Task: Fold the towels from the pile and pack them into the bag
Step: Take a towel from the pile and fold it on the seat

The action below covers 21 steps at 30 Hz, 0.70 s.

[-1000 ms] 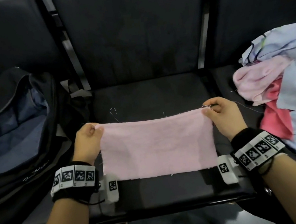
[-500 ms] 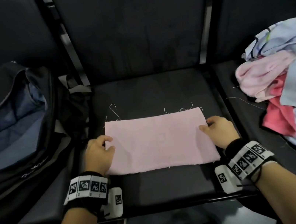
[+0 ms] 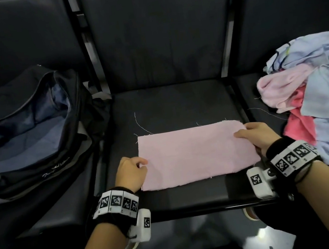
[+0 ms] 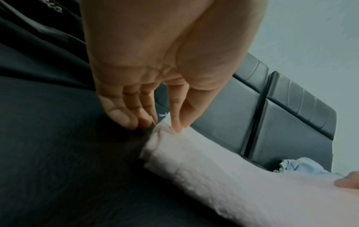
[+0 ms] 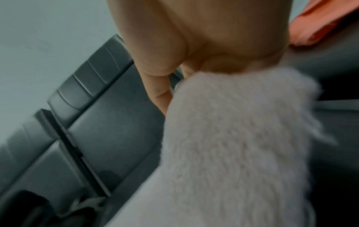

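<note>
One flat pale-pink terry towel (image 3: 194, 154), folded to a rectangle, now lies on the middle black padded seat (image 3: 169, 106) near its front edge; a second ago it hung stretched between raised hands. Judged: first fold laid, next fold due. Left hand (image 3: 131, 172) grips its left edge, right hand (image 3: 256, 136) its right edge. One open black bag (image 3: 20, 130) on the left seat; one loose pile of towels (image 3: 317, 100) on the right seat, count indeterminate.

Left wrist: thumb and forefinger pinch the towel corner (image 4: 167, 127).

Right wrist: blurred; fingers are curled round the towel edge (image 5: 233, 122).
</note>
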### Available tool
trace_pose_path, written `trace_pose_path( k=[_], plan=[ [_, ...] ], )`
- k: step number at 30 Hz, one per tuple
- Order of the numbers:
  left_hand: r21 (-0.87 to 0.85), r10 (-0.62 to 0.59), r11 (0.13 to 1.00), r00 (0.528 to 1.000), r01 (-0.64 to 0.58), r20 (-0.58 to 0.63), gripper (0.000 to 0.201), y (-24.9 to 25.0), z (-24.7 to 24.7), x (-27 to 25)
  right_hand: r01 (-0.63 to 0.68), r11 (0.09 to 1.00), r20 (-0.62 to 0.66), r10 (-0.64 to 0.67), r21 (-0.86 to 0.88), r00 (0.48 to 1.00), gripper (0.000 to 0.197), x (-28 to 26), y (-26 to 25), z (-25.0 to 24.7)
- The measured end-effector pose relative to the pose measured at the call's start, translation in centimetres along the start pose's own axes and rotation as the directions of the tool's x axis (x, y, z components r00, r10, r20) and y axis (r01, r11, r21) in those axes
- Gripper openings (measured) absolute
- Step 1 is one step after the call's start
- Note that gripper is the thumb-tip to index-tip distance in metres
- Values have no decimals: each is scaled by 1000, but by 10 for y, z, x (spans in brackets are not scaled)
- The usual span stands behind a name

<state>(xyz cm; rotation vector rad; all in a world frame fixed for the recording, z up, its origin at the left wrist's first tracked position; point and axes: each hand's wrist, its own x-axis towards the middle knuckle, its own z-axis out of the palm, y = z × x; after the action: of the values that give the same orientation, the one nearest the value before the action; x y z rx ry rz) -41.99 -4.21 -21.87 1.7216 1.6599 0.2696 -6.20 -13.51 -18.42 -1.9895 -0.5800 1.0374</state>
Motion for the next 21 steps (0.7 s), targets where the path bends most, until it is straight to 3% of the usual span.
trace_pose_path(
  k=[3,7,10,13,16,18,21],
  plan=[
    [-61,21,998,999,-23,-45,26,5,-5,1,24,993,148,-41,119,988,18,-24,-24,12],
    [-307,42,951,999,-48,-27,19,18,-11,-1,113,991,257,-128,72,958,26,-51,-59,61],
    [-609,-40,787,994,93,101,15,25,-17,-6,117,991,334,-131,62,933,32,-65,-72,112],
    [-703,-96,684,979,195,178,15,23,-21,-7,94,991,420,-126,96,899,32,-76,-72,155],
    [-682,-134,682,962,263,237,18,17,-20,-4,37,994,501,-82,100,861,36,-81,-61,175],
    [-648,-146,709,958,276,248,25,15,-16,-2,110,993,491,-110,28,864,40,-77,-51,171],
    [-578,-91,795,978,184,186,31,12,-7,0,249,966,438,-193,-74,878,36,-70,-36,150]
  ],
)
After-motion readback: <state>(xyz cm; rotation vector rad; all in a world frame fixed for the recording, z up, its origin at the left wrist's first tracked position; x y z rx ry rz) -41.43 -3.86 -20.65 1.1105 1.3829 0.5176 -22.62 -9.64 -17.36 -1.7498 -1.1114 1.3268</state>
